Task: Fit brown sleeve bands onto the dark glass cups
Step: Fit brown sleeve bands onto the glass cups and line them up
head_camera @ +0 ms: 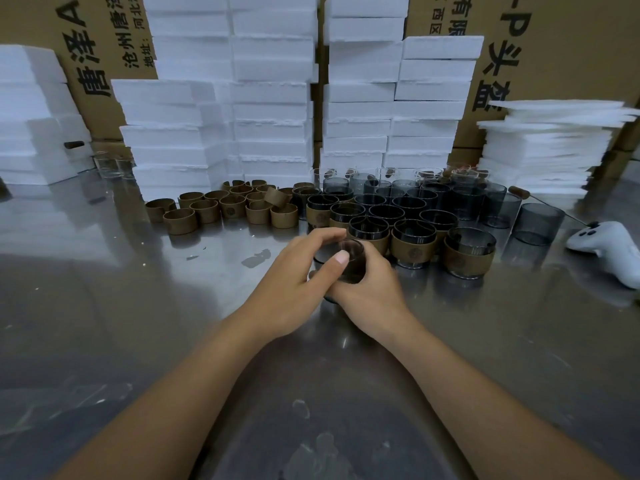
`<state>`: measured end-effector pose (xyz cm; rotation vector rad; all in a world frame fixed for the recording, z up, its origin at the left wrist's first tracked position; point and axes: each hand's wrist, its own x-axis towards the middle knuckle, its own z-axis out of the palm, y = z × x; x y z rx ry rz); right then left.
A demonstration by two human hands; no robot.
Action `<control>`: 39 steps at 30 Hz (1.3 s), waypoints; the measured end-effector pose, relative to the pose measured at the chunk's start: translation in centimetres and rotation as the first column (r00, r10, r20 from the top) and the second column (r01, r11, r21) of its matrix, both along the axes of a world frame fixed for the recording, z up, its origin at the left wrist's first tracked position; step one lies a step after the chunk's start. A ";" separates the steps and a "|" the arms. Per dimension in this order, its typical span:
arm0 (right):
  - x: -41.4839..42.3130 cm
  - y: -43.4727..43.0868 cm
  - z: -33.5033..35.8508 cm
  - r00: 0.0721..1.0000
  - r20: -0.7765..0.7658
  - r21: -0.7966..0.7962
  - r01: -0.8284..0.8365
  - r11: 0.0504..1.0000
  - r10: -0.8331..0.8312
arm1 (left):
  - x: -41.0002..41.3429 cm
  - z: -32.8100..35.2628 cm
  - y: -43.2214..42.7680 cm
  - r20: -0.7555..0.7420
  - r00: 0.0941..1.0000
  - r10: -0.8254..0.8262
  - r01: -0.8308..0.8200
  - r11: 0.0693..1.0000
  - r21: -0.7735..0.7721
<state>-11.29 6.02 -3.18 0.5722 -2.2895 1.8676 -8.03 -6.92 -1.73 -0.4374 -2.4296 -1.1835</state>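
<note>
Both hands hold one dark glass cup [351,263] just above the steel table [138,306], at the middle of the view. My left hand [298,282] curls over its near-left side with the thumb on the glass. My right hand [370,289] wraps it from below and the right. Whether a band sits on this cup is hidden by the fingers. Behind it stand several dark cups wearing brown sleeve bands [414,249]. Bare dark cups [538,223] stand further back and right. Loose brown sleeve bands [180,221] lie in a cluster to the left.
Stacks of white foam blocks [270,98] and cardboard boxes [561,46] line the back of the table. A white game controller [609,247] lies at the right edge. Thin foam sheets [550,150] are piled at the right. A few clear glasses [110,166] stand at the back left.
</note>
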 end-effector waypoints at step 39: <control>0.1 0.3 1.8 0.930 0.349 -0.374 0.024 0.927 0.116 | -0.8 0.9 -0.6 0.098 0.991 0.093 -0.133 0.797 0.589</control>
